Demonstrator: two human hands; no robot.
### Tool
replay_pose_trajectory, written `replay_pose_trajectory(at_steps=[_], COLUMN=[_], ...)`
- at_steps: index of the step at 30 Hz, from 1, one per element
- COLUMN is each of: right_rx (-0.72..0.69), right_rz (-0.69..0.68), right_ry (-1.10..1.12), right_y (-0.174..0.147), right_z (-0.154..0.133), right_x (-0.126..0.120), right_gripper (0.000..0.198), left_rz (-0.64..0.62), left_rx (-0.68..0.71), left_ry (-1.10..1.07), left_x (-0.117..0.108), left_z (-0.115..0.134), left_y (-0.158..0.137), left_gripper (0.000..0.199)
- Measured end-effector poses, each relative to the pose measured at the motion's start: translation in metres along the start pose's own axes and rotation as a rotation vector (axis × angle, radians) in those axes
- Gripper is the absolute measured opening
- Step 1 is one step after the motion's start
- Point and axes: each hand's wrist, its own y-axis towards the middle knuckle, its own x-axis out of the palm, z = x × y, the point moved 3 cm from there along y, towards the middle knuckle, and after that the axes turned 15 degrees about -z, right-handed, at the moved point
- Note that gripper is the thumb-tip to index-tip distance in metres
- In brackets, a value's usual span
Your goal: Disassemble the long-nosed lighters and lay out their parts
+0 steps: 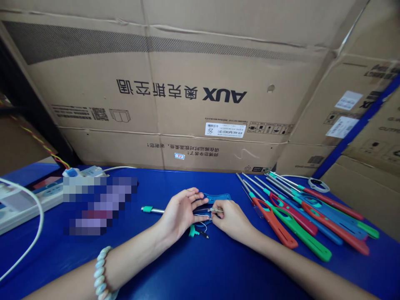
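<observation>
Evidently for fine control, the right grip (233,217) is pinched on a small pale part (215,210), its fingertips close together; the left grip (180,214) is loosely curled beside it, likely to steady things, though I cannot tell whether it holds anything. Mid-frame, a blue shell (220,197) lies partly hidden behind them; a metal tube (158,211) sticks out leftward, and a wire (205,226) and green piece (193,231) sit just below, presumably within easy reach. Toward the right of the frame, lighters (308,225) lie fanned on the surface (193,275), perhaps grouped to free the working spot.
</observation>
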Motion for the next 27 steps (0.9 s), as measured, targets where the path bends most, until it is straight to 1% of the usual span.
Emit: replay_pose_trajectory(at_steps=[3,11,16,27], right_rx=[-0.009,-0.019,-0.022,-0.029], right_rz=[-0.001,0.001,-0.001,-0.005], right_ry=[0.009,0.028,0.036,0.050], right_y=[-0.0002,0.0010,0.0002,0.0010], right_z=[-0.0003,-0.0001,-0.0003,0.0011], right_x=[-0.0008,-0.0007,-0.0007,0.0008], right_gripper=[0.017,0.018,0.018,0.015], left_rz=[-0.016,0.006,-0.017,0.010], left_rx=[0.013,-0.027,-0.047,-0.024], left_ry=[-0.019,0.103,0.088,0.053], left_x=[0.0014,0.0037,0.0035,0.0020], left_z=[0.0007,0.0007,-0.0014,-0.0018], left_y=[-0.0002,-0.0014,-0.0002,-0.0004], left_gripper=[0.006,0.010,0.007,0.011])
